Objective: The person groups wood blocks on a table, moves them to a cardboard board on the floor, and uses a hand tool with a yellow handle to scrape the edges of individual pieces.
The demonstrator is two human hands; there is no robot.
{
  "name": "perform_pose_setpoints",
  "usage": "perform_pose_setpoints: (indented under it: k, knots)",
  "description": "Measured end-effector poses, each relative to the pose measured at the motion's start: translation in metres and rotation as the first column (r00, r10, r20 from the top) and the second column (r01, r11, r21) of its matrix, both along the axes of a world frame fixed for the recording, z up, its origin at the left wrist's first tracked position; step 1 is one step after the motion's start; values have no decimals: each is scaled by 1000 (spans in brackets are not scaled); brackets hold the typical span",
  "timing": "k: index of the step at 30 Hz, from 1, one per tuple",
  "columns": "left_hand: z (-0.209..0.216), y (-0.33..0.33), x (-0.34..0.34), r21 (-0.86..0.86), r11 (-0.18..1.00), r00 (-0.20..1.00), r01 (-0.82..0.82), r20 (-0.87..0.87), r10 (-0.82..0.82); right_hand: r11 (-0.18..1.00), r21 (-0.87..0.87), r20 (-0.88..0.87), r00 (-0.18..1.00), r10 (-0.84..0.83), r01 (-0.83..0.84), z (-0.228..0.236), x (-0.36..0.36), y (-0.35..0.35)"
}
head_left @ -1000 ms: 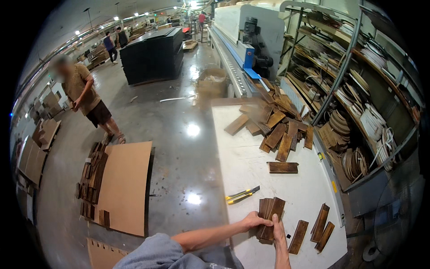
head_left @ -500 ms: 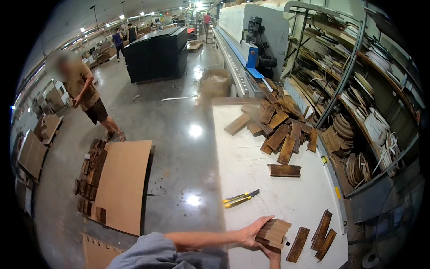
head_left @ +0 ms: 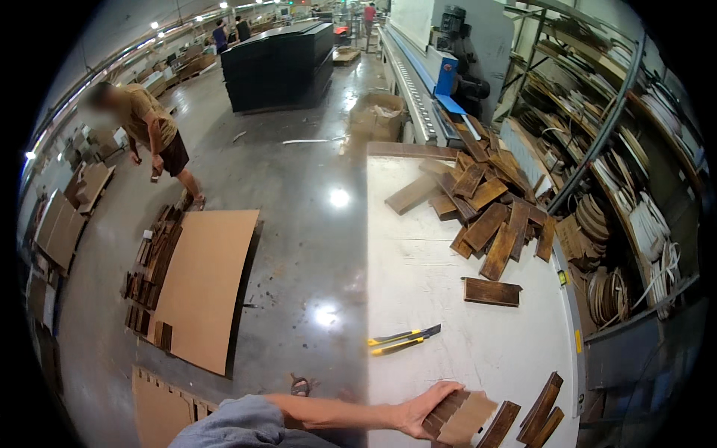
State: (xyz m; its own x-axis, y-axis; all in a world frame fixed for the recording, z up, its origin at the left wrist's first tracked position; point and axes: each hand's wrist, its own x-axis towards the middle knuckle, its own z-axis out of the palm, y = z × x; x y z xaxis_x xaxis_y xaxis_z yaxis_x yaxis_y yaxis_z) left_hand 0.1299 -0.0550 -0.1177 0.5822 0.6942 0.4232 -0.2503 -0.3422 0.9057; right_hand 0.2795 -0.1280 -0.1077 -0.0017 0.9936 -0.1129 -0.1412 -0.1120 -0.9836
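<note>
The left hand (head_left: pixel 428 410), curled partly closed around the wood stack (head_left: pixel 466 420) at five o'clock, could let it slide apart if that grip slackens; the right hand is out of view.

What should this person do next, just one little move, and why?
Probably pick up the single brown piece just to the right of the held stack: the left hand grips several similar pieces, and this one looks like the nearest loose match.
</note>
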Motion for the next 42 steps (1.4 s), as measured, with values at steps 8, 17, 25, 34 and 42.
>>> perform_pose_setpoints:
  k: [8,17,25,34,42]
  knots:
    - [2,-16,-18,14,989,988,-149,-29,149,996,67,-253,967,-34,52,25,-66,23]
    - [102,-70,-178,101,781,787,-617,37,616,968,143,-482,840,248,-204,92,-211,-5]
    - [132,-208,-350,-202,319,356,-926,-190,915,847,-22,-374,790,485,-531,90,-380,-67]
    - [76,-368,-481,-547,33,194,-836,-239,952,529,-59,-111,533,839,-846,67,-537,-174]
    - [50,-409,-572,-612,-115,121,-783,-332,936,483,-228,-244,530,812,-845,42,-646,-202]
